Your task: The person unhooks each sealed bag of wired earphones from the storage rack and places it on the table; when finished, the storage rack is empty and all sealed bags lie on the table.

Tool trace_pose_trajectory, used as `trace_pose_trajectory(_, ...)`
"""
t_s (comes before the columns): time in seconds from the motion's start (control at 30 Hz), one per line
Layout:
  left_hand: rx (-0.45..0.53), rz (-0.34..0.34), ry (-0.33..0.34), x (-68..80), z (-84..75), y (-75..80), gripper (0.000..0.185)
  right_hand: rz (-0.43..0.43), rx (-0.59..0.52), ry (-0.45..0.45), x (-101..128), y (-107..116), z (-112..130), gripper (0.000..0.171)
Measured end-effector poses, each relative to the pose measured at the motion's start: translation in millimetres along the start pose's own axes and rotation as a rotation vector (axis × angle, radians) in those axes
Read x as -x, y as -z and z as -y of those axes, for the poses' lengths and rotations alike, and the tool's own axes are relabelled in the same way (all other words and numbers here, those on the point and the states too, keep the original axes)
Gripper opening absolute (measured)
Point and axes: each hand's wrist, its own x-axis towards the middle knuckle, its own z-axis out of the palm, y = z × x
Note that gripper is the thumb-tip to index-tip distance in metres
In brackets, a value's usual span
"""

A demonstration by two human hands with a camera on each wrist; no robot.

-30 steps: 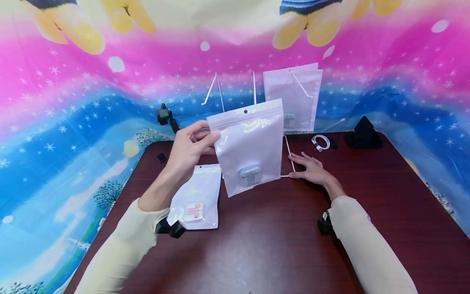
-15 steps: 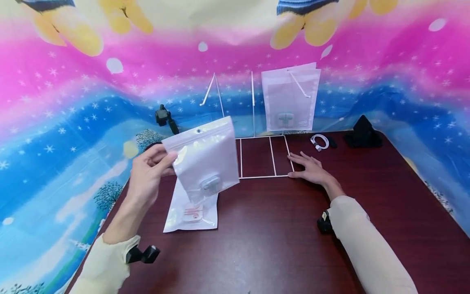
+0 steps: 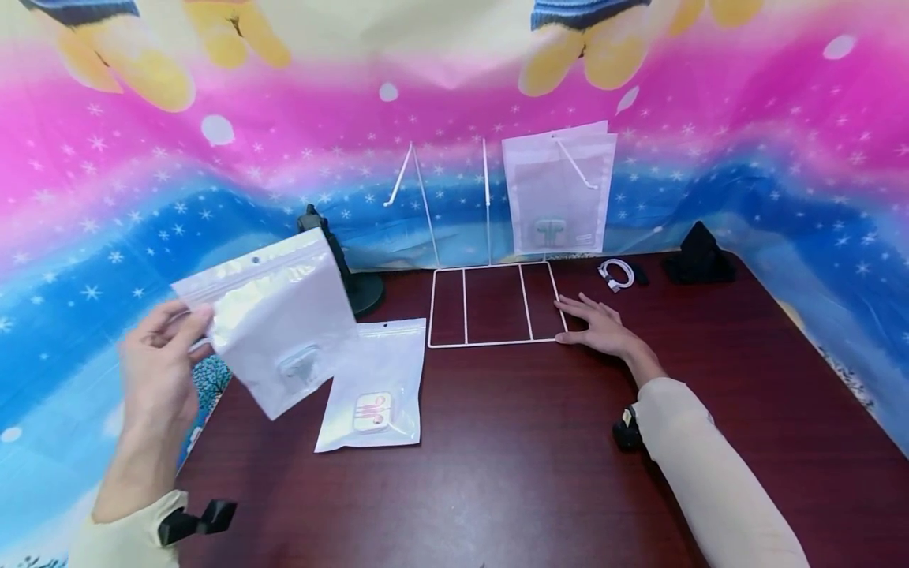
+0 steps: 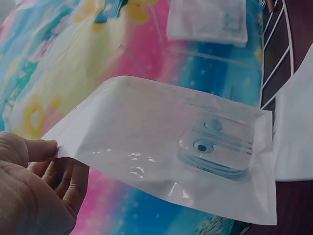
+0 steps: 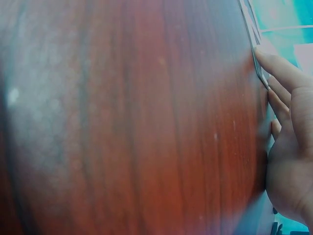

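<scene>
My left hand (image 3: 162, 363) pinches the upper corner of a white zip bag (image 3: 273, 308) between thumb and fingers, raised at the left of the table. Pale blue wired earphones (image 4: 215, 147) in a clear case show through its lower end in the left wrist view. A second zip bag (image 3: 383, 355), with pink earphones (image 3: 372, 412), lies flat on the table, partly overlapped by the raised one. My right hand (image 3: 600, 327) rests at the right side of a white wire display rack (image 3: 465, 308), its extended fingertips touching the base. More white bags (image 3: 557, 181) hang from the rack's right hook.
Two other rack hooks, left hook (image 3: 398, 180) and middle hook (image 3: 487, 177), bear nothing. Behind the right hand lie a coiled white cable (image 3: 616, 274) and a black stand (image 3: 701, 256). A dark stand (image 3: 364, 293) is partly hidden behind the raised bag.
My left hand has carried the held bag leftward and down, away from the rack, uncovering the rack base and more of the bag lying on the table. My right hand stays at the rack.
</scene>
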Motion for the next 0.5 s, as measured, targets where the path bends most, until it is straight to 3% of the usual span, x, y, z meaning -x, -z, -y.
trace_pose_trajectory(0.1, 0.011, -0.093, -0.006, -4.0, -11.5, 16.2, 0.015, 0.003, -0.01, -0.004, 1, 0, 1, 0.081)
trace_pose_trajectory(0.23, -0.055, -0.178, 0.033, -7.4, -21.3, 36.5, 0.028, -0.007, -0.023, -0.002, 3, 0, 2, 0.081)
trace_pose_trajectory(0.5, -0.238, -0.246, 0.143, -14.7, -20.8, 65.7, 0.052, 0.008, -0.014, -0.015, 1, 0, 3, 0.08)
